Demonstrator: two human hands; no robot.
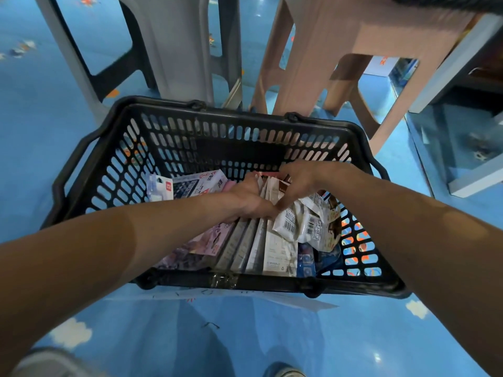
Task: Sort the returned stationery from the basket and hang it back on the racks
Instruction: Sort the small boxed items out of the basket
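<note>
BASKET: black perforated plastic, on blue floor | CONTENTS: grey-white flat packs on edge at centre; white barcoded packets to their right; pink-purple pack to their left | LEFT HAND: fingers curled round flat packs' tops | RIGHT HAND: fingers bent onto packets, grip undeterminable

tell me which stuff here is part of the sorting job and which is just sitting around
Part of the job:
black basket
upright flat packets, gripped by the left hand
right hand, fingers among their tops
white barcoded packets
pink-purple packs

Just lying about:
grey stool
pinkish-brown stool
glass cabinet at right
</note>
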